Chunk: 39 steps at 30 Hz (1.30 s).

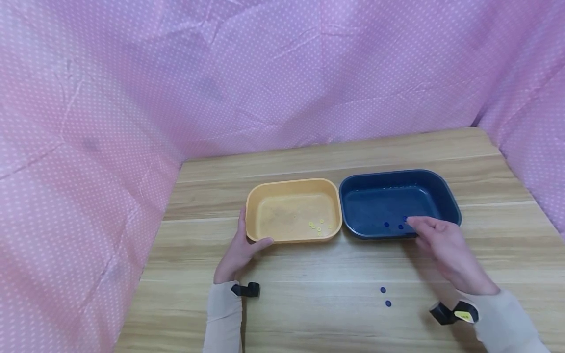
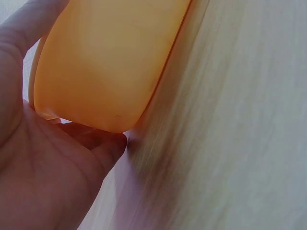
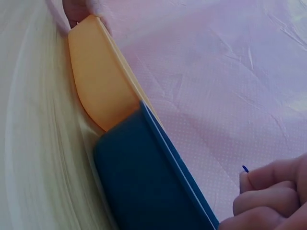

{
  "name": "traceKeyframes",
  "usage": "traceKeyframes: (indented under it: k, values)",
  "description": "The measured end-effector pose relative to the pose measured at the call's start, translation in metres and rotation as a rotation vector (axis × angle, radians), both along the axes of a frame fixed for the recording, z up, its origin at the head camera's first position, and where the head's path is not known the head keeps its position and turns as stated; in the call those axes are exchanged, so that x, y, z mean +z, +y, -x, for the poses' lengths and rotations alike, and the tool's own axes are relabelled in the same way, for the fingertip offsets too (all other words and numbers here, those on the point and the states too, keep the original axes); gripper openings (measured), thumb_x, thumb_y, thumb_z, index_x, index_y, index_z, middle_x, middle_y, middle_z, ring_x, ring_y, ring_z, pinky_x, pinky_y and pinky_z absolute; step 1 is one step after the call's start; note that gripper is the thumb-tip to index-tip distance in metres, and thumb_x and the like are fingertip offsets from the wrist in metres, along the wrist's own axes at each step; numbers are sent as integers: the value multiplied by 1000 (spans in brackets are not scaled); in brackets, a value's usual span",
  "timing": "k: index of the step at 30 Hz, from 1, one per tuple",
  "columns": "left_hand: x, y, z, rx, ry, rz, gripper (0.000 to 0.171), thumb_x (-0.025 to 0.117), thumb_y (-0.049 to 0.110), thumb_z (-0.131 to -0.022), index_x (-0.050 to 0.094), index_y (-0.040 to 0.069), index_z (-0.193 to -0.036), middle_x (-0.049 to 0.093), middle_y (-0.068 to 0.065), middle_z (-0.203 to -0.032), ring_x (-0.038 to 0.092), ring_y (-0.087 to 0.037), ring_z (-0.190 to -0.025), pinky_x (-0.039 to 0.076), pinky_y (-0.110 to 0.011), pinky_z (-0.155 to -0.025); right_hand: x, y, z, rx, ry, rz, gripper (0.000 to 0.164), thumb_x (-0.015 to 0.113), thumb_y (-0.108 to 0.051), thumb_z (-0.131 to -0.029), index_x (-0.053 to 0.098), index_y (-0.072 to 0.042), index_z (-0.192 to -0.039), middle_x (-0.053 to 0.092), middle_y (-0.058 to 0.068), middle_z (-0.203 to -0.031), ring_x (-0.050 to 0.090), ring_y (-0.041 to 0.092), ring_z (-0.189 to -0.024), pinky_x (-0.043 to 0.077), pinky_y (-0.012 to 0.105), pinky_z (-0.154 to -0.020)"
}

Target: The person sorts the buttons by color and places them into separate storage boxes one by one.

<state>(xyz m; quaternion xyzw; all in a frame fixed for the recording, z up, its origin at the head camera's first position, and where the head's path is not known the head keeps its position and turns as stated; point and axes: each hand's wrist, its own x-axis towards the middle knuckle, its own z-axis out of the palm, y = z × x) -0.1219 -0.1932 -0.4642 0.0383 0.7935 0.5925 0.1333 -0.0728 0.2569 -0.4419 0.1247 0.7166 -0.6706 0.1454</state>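
Observation:
My right hand (image 1: 450,250) pinches a small dark blue disc (image 3: 245,168) between thumb and forefinger, over the front rim of the navy blue tray (image 1: 368,196). Two similar blue discs, one of them a left-hand disc (image 1: 386,224), lie on that tray's floor. On the wooden table in front, a disc (image 1: 382,289) lies just beyond another disc (image 1: 388,303). My left hand (image 1: 238,252) grips the front left corner of the yellow tray (image 1: 282,208), its thumb along the front wall and its fingers along the left side. Several tiny yellow rings (image 1: 319,229) lie inside, toward the right.
The two trays stand side by side, their short ends almost meeting, on a wood-grain table (image 1: 309,299). A pink cloth with white dots (image 1: 273,88) hangs behind the table and at both sides. Each wrist wears a black camera.

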Motion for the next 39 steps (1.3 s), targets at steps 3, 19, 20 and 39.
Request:
traceKeyframes:
  k: [3, 19, 20, 39]
  values:
    - [0, 0, 0, 0, -1, -5, 118, 79, 14, -82, -14, 21, -155, 5, -6, -162, 19, -25, -144, 10, -43, -117, -1, 3, 0, -58, -10, 138, 34, 57, -42, -97, 64, -17, -119, 49, -9, -60, 41, 12, -49, 35, 25, -48]
    - [3, 2, 0, 10, -33, 39, 119, 79, 15, -83, -15, 21, -154, 5, -6, -162, 15, -22, -144, 8, -44, -117, -3, 13, 1, -223, 1, 378, 22, 65, -33, -93, 68, -15, -106, 41, -4, -58, 38, 16, -51, 29, 29, -50]
    - [3, 2, 0, 12, -35, 45, 119, 79, 15, -83, -15, 21, -154, 5, -6, -162, 16, -21, -144, 8, -44, -117, -3, 13, 2, -229, 7, 394, 21, 65, -32, -94, 68, -14, -104, 40, -5, -57, 37, 16, -50, 28, 30, -49]
    - [3, 0, 0, 4, -19, 1, 120, 80, 15, -81, -14, 21, -155, 5, -7, -162, 19, -25, -144, 9, -43, -117, 0, 13, 0, -265, 100, 563, 20, 62, -21, -96, 70, -12, -112, 33, -3, -58, 22, 22, -53, 20, 30, -47]
